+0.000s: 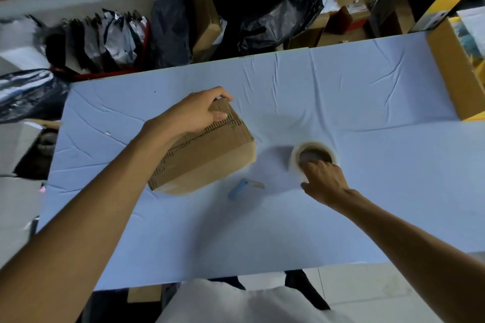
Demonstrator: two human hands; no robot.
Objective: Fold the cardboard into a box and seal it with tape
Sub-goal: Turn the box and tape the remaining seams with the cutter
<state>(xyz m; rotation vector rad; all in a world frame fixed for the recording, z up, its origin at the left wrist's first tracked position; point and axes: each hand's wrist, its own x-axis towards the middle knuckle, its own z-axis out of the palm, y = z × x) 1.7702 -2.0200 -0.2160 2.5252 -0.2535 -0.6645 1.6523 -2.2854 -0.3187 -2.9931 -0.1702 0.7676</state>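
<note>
Your left hand sits on the far left corner of the box, fingers curled over the far edge and thumb flat on the top flap, so it holds that corner down. The box lies on the blue-covered table with its flaps folded shut and the centre seam, corrugated edges showing, running away from you; no tape is plain along that seam. It looks to be light, stiff cardboard that will skid on the cloth and whose flaps will want to spring up, so keep your weight near the seam and take hold at edges and corners, not mid-panel, where it could dent. Just right of the box's near corner lies a blue cutter, untouched. Further right of the box is the tape roll, clear tape on a brown core. Your right hand has fingers hooked inside the core and the thumb against the outer wall, pinching the roll; whether it has left the cloth I cannot tell. Well right of the box stands an open carton.
</note>
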